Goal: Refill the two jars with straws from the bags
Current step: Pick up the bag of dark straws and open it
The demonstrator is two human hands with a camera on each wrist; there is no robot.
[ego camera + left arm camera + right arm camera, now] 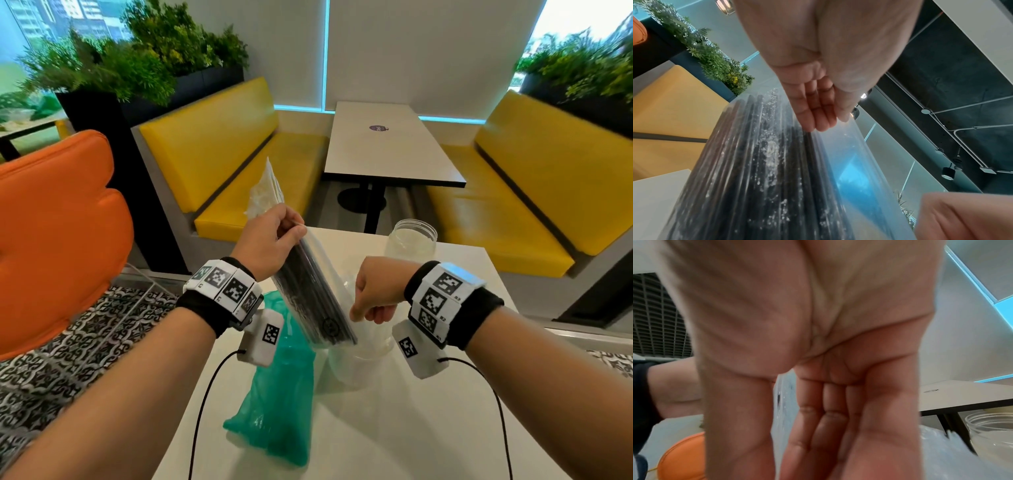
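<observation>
Head view: the left hand point(270, 240) holds a clear bag of black straws point(313, 291) near its upper part, fingers curled round the plastic, the bag tilted with its lower end down toward the bench point(394, 428). A round black mark is printed low on the bag; its writing is too small to read. The right hand point(375, 291) is curled at the bag's lower end, thumb and fingers closed on the clear plastic there. Below the right hand stands a clear jar point(363, 356), largely hidden by the bag and wrist. A second clear jar point(412, 238), uncapped, stands farther back on the bench. A green bag point(277, 383) lies on the bench beside the near jar, under the left wrist.

Left wrist view: the fingers point(813, 110) press on the bag, black straws visible through the plastic.

Right wrist view: blurred; fingers point(818, 426) bend over clear plastic, the far jar at the right edge.

Both wrists carry bands point(222, 284) of black-and-white square code tags with small unreadable letters. A far table point(387, 144) bears a purple round sticker, its text unreadable.
</observation>
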